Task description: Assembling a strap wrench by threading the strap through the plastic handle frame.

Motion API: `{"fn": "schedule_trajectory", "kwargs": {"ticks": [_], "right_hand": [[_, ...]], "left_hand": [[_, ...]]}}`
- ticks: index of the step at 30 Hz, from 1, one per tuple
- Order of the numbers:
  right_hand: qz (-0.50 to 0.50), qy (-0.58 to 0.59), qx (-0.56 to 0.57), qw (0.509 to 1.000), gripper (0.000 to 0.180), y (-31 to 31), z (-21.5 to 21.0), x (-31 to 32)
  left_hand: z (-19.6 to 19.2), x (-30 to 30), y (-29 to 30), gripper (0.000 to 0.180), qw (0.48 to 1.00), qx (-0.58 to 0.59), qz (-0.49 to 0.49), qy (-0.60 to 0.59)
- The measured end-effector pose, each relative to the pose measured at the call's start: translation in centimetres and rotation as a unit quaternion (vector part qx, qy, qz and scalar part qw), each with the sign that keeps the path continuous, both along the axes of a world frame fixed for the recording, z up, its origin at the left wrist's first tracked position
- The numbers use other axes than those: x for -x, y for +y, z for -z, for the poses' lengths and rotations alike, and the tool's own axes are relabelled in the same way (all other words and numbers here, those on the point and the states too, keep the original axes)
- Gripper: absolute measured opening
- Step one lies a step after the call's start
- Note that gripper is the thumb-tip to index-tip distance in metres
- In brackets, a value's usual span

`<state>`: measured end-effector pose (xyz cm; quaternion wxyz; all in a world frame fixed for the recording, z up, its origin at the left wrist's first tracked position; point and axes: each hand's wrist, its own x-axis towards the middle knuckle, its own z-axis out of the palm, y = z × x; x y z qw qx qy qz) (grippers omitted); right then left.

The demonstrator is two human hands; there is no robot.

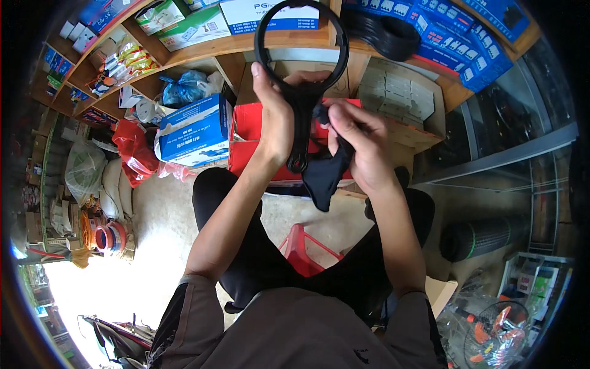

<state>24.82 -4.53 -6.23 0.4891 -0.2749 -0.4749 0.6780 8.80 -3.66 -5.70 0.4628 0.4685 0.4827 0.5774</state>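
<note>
A black ring-shaped wrench [300, 132], like those for water filter housings, is held up in front of me with its round ring at the top and its handle pointing down. My left hand [276, 117] is closed around its neck, just below the ring. A black cloth [324, 183] hangs beside the handle, pinched in the closed fingers of my right hand [364, 141]. Part of the cloth lies near the handle; whether it touches is hard to make out. Behind both hands sits a red box [247, 122].
A second black wrench [393, 40] rests on the wooden shelf [203, 51] ahead, among boxes. To the left stands a blue carton [195, 132] near a red plastic bag [130, 150]. Between my knees is a red plastic stool [300, 252]. A dark roll [482, 238] lies right.
</note>
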Motion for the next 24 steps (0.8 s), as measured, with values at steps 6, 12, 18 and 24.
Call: {"fn": "schedule_trajectory", "kwargs": {"ticks": [6,12,18,24], "right_hand": [[0.001,0.067,0.037,0.997,0.028,0.8,-0.3,-1.1],[0.032,0.026,-0.012,0.999,0.026,1.0,-0.5,-0.9],[0.110,-0.135,-0.169,0.970,0.036,0.9,0.0,-2.1],[0.113,-0.232,-0.204,0.945,0.022,1.3,0.3,-4.6]], "left_hand": [[-1.0,0.0,-0.3,0.127,0.988,0.003,0.081,-0.129],[-2.1,0.2,-1.5,0.055,0.985,-0.023,0.079,-0.152],[-1.4,-0.4,-1.4,0.043,0.991,-0.046,0.066,-0.107],[-2.9,0.6,-1.4,0.046,0.984,-0.051,0.040,-0.164]]}}
